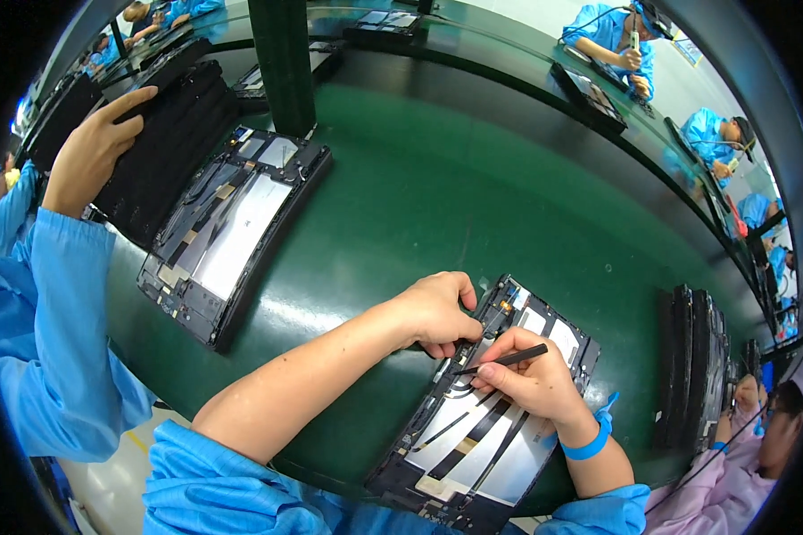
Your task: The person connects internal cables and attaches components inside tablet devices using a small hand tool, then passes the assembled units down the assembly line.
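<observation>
Black-framed, its silvery panel crossed by dark strips, the opened device [482,437] lies under my right hand [537,385], which I see pinching a slim tool [522,355]. My left hand [435,312] curls at its edge, grip unclear. Beyond spreads the smooth green table [401,196].

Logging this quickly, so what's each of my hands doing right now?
Left hand: at the edge of the opened device; whether it grips anything cannot be told.
Right hand: closed, holding a slim black tool.
</observation>
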Available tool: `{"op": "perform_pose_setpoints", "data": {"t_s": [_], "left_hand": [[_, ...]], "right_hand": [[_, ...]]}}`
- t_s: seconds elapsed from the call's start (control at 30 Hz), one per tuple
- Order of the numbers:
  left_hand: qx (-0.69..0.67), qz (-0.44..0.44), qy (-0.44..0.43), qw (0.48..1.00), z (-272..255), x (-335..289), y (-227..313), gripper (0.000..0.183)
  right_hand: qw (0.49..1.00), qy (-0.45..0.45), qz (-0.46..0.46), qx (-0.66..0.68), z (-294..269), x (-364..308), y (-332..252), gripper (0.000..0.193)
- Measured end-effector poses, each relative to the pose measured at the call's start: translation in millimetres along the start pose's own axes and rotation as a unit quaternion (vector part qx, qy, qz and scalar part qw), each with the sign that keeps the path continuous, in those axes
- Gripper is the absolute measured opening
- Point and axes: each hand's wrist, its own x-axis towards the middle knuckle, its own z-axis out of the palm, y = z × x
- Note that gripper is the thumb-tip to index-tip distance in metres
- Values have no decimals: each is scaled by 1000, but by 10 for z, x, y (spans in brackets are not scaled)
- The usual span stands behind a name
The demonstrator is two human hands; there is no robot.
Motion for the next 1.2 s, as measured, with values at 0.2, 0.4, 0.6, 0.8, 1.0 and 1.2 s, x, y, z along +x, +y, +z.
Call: {"op": "perform_pose_setpoints", "data": {"t_s": [0.2, 0.4, 0.6, 0.8, 1.0, 1.2], "left_hand": [[10, 9, 4, 1000, 5, 14, -21, 36], [3, 14, -6, 1000, 8, 12, -19, 35], [10, 6, -8, 1000, -22, 16, -31, 28], [19, 31, -20, 999, -14, 21, -11, 33], [17, 32, -1, 999, -13, 9, -37, 31], [10, 27, 6, 1000, 29, 20, -12, 29]], "right_hand": [[993, 6, -80, -82, 10, -2, 33, 12], [991, 46, -98, -78, 34, -4, 129, 13], [982, 62, -130, -125, 47, 22, 194, 16], [972, 139, -131, -135, 92, -8, 245, 15], [958, 221, -176, -48, 163, 78, 253, 13], [970, 205, -130, 10, 89, 101, 197, 14]]}}
